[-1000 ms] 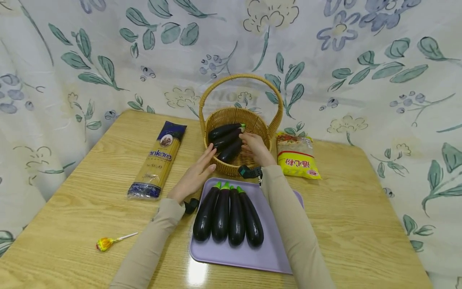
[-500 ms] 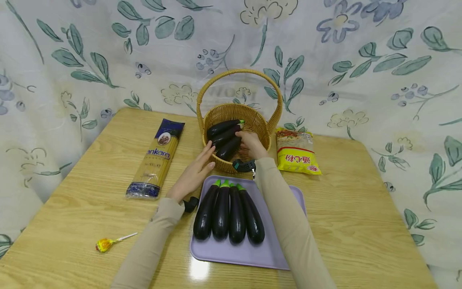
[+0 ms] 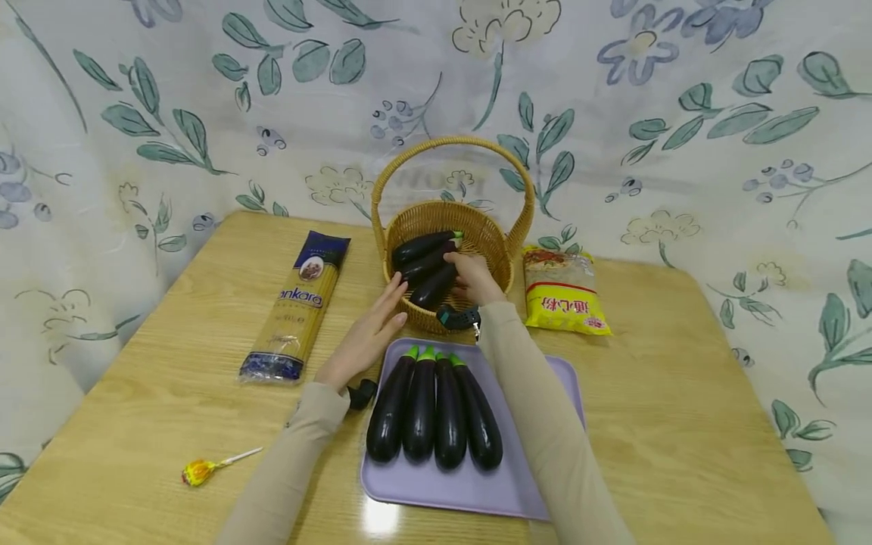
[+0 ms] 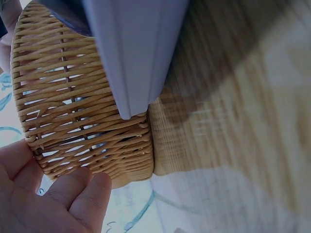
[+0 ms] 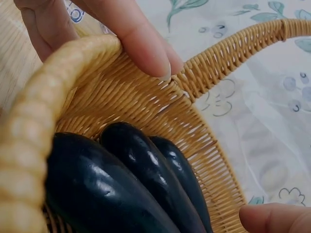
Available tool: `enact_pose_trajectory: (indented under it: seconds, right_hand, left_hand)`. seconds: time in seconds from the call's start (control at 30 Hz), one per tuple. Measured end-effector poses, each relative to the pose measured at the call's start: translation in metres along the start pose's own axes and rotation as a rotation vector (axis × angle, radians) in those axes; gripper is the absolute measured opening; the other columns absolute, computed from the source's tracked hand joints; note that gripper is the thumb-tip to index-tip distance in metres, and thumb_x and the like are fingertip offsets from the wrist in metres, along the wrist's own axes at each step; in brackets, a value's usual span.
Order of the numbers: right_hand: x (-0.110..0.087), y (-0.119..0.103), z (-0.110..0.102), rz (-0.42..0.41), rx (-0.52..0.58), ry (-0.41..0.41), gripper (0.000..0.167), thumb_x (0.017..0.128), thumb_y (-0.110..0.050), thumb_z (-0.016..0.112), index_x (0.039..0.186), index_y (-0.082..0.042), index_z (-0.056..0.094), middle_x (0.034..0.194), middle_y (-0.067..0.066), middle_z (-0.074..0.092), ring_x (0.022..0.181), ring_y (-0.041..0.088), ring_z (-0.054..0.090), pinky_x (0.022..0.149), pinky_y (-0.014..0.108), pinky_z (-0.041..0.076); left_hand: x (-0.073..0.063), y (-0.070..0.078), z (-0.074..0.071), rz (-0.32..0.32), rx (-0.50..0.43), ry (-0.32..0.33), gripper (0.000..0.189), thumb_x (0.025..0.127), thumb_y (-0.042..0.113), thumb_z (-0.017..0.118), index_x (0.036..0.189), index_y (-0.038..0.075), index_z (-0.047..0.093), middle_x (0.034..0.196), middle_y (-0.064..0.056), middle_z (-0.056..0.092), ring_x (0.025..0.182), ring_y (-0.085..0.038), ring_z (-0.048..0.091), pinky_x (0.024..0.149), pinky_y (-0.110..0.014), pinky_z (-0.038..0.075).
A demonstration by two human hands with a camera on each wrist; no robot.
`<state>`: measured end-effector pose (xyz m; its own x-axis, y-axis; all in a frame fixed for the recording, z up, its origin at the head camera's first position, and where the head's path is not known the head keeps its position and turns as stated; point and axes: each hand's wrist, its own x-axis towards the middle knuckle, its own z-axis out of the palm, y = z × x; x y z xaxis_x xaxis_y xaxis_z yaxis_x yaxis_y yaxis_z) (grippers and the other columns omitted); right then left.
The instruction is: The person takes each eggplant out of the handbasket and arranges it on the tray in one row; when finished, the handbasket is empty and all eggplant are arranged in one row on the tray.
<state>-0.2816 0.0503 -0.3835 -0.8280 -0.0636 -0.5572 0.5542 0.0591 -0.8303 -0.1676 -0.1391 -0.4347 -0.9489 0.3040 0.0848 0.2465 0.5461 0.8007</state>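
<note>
Three dark purple eggplants lie slanted in a wicker basket (image 3: 480, 219) with a tall arched handle. My right hand (image 3: 474, 277) reaches inside and grips the stem end of the front eggplant (image 3: 433, 288), hiding its stem. The middle eggplant (image 3: 422, 265) and the back eggplant (image 3: 418, 248) lie just behind it. In the right wrist view my right thumb (image 5: 272, 219) shows at the lower right, beside the glossy eggplants (image 5: 107, 187). My left hand (image 3: 364, 337), fingers extended, touches the basket's left rim; the left wrist view shows its fingers (image 4: 90, 196) against the weave.
A lilac tray (image 3: 450, 484) bearing several eggplants lies before the basket, under my right forearm. A spaghetti pack (image 3: 296, 310) lies at left, a yellow-and-clear food bag (image 3: 565, 291) at right. A lollipop (image 3: 200, 471) lies front left. A floral curtain (image 3: 613, 136) hangs behind the table.
My right hand has shifted slightly left on the front eggplant. My left hand stays at the basket rim. The head view has shifted a little.
</note>
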Motion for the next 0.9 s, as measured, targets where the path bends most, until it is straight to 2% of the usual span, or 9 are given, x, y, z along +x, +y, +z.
enact_pose_trajectory:
  seconds: [0.07,0.23,0.37,0.53,0.63,0.9]
  right_hand:
    - [0.001,0.000,0.007,-0.013,0.006,0.000,0.071,0.095,-0.025,0.059,0.152,-0.007,0.021,0.158,0.013,0.023,0.142,0.033,0.031,0.112,0.044,0.039]
    - [0.006,0.004,0.023,0.016,0.027,0.013,0.084,0.093,-0.021,0.061,0.153,-0.007,0.004,0.152,0.017,0.027,0.135,0.030,0.043,0.110,0.044,0.041]
    - [0.011,0.007,0.028,0.005,0.012,0.038,0.090,0.092,-0.022,0.063,0.153,-0.006,-0.002,0.150,0.020,0.030,0.132,0.032,0.046,0.109,0.045,0.042]
    - [0.014,0.012,0.026,0.002,0.041,0.070,0.097,0.091,-0.018,0.065,0.153,-0.005,-0.008,0.149,0.022,0.032,0.131,0.034,0.048,0.106,0.043,0.045]
    - [0.015,0.013,0.023,0.004,0.061,0.079,0.097,0.090,-0.015,0.065,0.153,-0.005,-0.007,0.146,0.023,0.035,0.128,0.035,0.051,0.104,0.043,0.047]
    - [0.017,0.008,0.012,0.024,-0.010,0.046,0.099,0.090,-0.021,0.066,0.154,-0.008,-0.008,0.150,0.024,0.033,0.128,0.037,0.052,0.101,0.045,0.049]
  left_hand:
    - [-0.003,-0.001,-0.003,-0.011,0.004,0.012,0.058,0.105,0.029,0.040,0.157,0.017,0.016,0.166,0.002,0.001,0.151,-0.030,0.012,0.116,-0.062,0.019]
    - [-0.012,-0.005,-0.006,-0.033,0.012,0.015,0.059,0.105,0.030,0.039,0.157,0.017,0.015,0.166,0.000,0.001,0.151,-0.031,0.012,0.115,-0.063,0.019]
    - [-0.012,-0.006,-0.004,-0.024,-0.001,0.027,0.058,0.105,0.030,0.039,0.157,0.020,0.015,0.166,0.003,0.001,0.151,-0.032,0.013,0.115,-0.064,0.019]
    - [-0.008,-0.005,0.002,-0.015,-0.012,0.017,0.058,0.105,0.029,0.039,0.157,0.019,0.016,0.166,0.001,0.002,0.150,-0.032,0.014,0.115,-0.064,0.020]
    - [-0.006,-0.004,0.005,-0.015,-0.007,0.006,0.058,0.105,0.029,0.039,0.157,0.017,0.016,0.166,-0.001,0.002,0.150,-0.032,0.015,0.115,-0.064,0.020]
    - [0.004,0.002,0.003,0.009,0.010,-0.002,0.058,0.105,0.027,0.040,0.157,0.015,0.016,0.166,-0.004,0.003,0.150,-0.034,0.015,0.115,-0.064,0.021]
